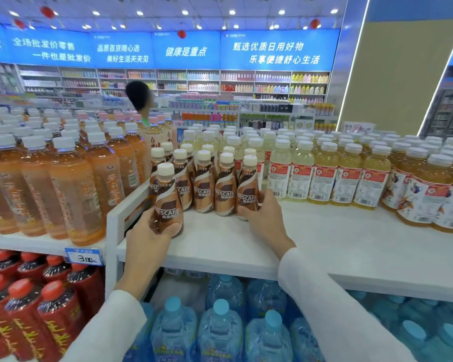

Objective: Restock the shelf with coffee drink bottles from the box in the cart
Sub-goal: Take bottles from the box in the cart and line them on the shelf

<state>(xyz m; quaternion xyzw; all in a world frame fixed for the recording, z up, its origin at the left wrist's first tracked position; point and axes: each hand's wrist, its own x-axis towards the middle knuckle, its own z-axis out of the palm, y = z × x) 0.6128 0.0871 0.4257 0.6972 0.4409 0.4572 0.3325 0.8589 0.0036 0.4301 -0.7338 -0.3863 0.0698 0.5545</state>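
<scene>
The left hand [152,231] curls round a coffee bottle [168,197] on the shelf [324,239]. The right hand [266,215] grips an end bottle [247,189] of the coffee row [203,189] just beyond. Teas [71,184] crowd left of the left hand, juices [301,173] stand just right of the right hand, and water [220,325] sits beneath both.

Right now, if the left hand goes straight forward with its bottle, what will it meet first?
Probably the standing coffee bottles just behind the held bottle in the left hand; the gap is unclear.
</scene>
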